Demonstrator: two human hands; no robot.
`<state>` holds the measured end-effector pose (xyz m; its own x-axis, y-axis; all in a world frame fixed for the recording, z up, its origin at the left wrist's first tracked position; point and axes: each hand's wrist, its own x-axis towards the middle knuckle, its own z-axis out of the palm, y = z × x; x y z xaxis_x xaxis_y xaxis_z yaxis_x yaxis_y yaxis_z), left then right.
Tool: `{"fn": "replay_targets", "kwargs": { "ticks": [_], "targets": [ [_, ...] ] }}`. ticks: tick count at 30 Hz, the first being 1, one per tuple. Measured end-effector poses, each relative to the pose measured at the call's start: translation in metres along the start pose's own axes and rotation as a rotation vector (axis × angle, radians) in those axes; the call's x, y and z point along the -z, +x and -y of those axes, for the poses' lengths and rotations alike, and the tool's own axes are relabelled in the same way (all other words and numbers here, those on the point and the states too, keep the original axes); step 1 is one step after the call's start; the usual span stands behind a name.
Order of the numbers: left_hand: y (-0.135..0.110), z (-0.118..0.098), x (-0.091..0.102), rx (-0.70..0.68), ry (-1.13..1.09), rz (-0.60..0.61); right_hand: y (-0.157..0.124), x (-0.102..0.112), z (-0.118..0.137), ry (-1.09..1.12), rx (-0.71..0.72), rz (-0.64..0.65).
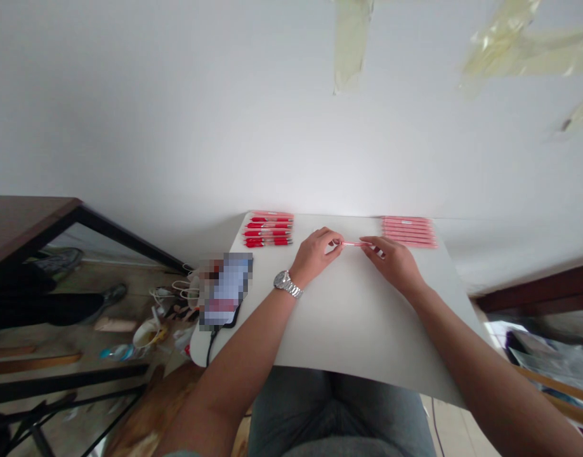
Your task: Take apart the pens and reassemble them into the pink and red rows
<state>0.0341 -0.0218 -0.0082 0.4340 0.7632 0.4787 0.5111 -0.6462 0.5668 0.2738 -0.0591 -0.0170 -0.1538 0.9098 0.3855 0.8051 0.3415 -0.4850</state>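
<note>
Between my two hands, over the middle of the white table, a slim pink-and-white pen lies level. My left hand, with a metal watch on its wrist, pinches the pen's left end. The fingers of my right hand are closed on its other end; the fingertips hide both ends. Several red pens with clear barrels and dark tips lie in a stack of rows at the back left. Several slim pink pens lie side by side at the back right, just beyond my right hand.
The white table stands against a wall with peeling yellowish tape. A phone with a cable lies at the table's left edge. Left of it are a darker table, another person's legs and clutter on the floor.
</note>
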Motion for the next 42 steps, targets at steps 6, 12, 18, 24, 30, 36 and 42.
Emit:
{"fn": "replay_targets", "kwargs": {
  "ticks": [6, 12, 18, 24, 30, 36, 42],
  "targets": [
    [0.000, 0.002, -0.001, 0.006, 0.001, -0.014, 0.000, 0.001, -0.003, -0.036, 0.003, -0.024],
    [0.000, 0.003, -0.001, 0.024, 0.008, -0.011, 0.000, 0.002, -0.002, -0.065, 0.036, -0.023],
    [0.000, 0.005, -0.001, 0.038, 0.046, -0.010, 0.000, 0.001, -0.002, -0.089, 0.060, -0.033],
    [0.000, 0.007, -0.001, 0.029, 0.082, -0.015, 0.001, 0.001, 0.000, -0.108, 0.076, -0.045],
    [0.000, 0.008, 0.000, 0.039, 0.090, -0.042, 0.001, -0.002, 0.000, -0.137, 0.083, -0.054],
    [0.000, 0.011, 0.003, 0.129, 0.114, -0.169, 0.001, -0.004, -0.001, -0.165, 0.072, -0.051],
    [-0.001, 0.014, 0.004, 0.177, 0.125, -0.211, 0.002, -0.004, 0.000, -0.193, 0.075, -0.054]
  ]
}}
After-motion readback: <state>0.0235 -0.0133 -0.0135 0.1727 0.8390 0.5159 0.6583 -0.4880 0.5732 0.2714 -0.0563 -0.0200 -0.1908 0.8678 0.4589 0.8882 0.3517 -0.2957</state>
